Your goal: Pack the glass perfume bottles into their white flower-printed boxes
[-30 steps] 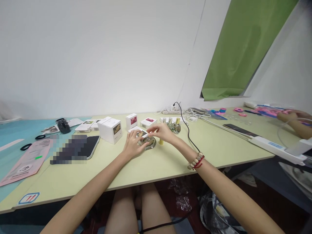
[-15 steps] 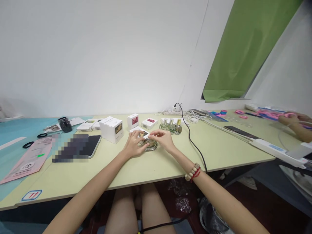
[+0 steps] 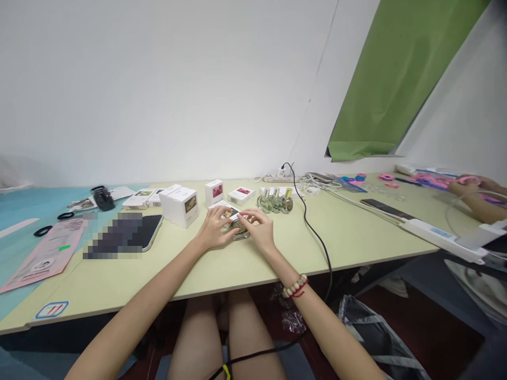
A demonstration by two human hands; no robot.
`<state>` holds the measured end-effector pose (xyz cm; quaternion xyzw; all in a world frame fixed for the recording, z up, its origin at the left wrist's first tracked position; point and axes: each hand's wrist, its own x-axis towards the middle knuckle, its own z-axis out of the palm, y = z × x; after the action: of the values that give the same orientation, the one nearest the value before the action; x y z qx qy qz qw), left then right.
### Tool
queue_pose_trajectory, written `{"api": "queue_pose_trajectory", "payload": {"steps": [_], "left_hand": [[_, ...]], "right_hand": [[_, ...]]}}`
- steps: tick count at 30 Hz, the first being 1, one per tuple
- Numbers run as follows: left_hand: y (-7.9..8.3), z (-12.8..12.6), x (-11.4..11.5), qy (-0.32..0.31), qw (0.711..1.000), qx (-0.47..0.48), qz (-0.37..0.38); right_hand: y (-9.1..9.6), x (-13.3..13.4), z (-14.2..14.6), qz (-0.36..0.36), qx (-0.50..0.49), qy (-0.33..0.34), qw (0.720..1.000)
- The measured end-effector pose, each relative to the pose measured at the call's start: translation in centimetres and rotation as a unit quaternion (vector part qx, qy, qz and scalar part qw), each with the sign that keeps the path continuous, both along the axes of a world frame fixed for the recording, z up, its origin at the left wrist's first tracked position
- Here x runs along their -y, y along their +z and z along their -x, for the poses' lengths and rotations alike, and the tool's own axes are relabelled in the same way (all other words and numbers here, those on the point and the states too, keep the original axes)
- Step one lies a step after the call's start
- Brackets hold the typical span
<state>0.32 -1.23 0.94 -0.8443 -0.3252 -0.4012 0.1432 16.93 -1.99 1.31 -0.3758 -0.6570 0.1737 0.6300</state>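
Note:
My left hand [image 3: 216, 228] is curled around the left side of a small round glass bottle [image 3: 241, 236] standing on the table. The thumb presses on the bottle's near side. My right hand [image 3: 257, 228] pinches at the bottle's top with thumb and forefinger; what lies between those fingertips is hidden. Just behind the hands, a white box with a dark picture [image 3: 231, 212] is partly covered by my fingers. Further back on the right stand several similar glass perfume bottles [image 3: 276, 202], their necks silver and gold.
White boxes [image 3: 178, 206] and a phone [image 3: 152, 232] lie to the left. A black cable [image 3: 312, 230] runs over the table's front edge on the right. Beyond the power strip [image 3: 439, 237], another person's hand [image 3: 469, 187] is among pink items.
My right hand has shifted slightly left and lower over the bottle's top, its forearm swinging left. My left hand stays around the bottle. The whole view has moved a little.

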Motion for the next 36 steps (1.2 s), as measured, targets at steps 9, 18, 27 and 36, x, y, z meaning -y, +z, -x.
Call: {"api": "queue_pose_trajectory", "payload": {"steps": [9,18,27,36], "left_hand": [[0.07,0.12,0.01,-0.012,1.0,-0.007,0.008],[-0.02,0.46,-0.09,-0.031,0.999,-0.029,0.006],[0.06,0.5,-0.19,-0.019,0.998,-0.053,0.001],[-0.03,0.55,-0.24,-0.017,0.998,-0.055,0.005]], "right_hand": [[-0.03,0.54,-0.17,-0.037,0.037,-0.019,0.998],[-0.45,0.47,-0.09,-0.059,0.041,-0.015,0.997],[-0.28,0.83,0.07,-0.013,0.003,0.015,1.0],[-0.78,0.2,-0.1,0.002,0.03,0.013,0.999]]}}
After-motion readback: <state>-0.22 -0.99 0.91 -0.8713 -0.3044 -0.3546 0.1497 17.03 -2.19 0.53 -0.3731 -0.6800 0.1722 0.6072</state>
